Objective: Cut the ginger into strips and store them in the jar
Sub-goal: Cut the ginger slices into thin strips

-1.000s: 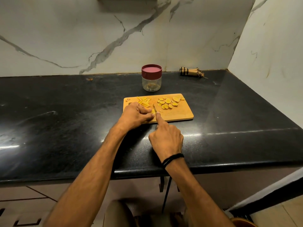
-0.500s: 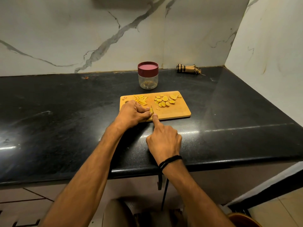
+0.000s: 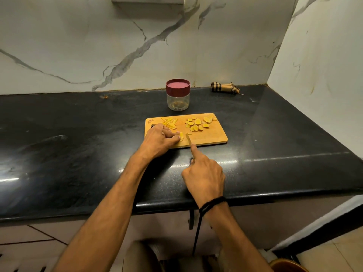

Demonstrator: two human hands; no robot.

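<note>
On the rectangular wooden cutting board (image 3: 214, 136): left hand (image 3: 160, 141) fingers curl, pinning a yellow ginger slice (image 3: 181, 136); cut strips (image 3: 170, 122) behind, round slices (image 3: 198, 123) to the right.
Right hand (image 3: 204, 174): wrapped round a slim knife (image 3: 189, 139), forefinger along its spine.
Risk: blade just beside the left fingertips may nick them; slice may skid.
Hidden: knife handle, inside the fist.
Red-lidded clear jar (image 3: 178, 95): lid on, behind the board.
</note>
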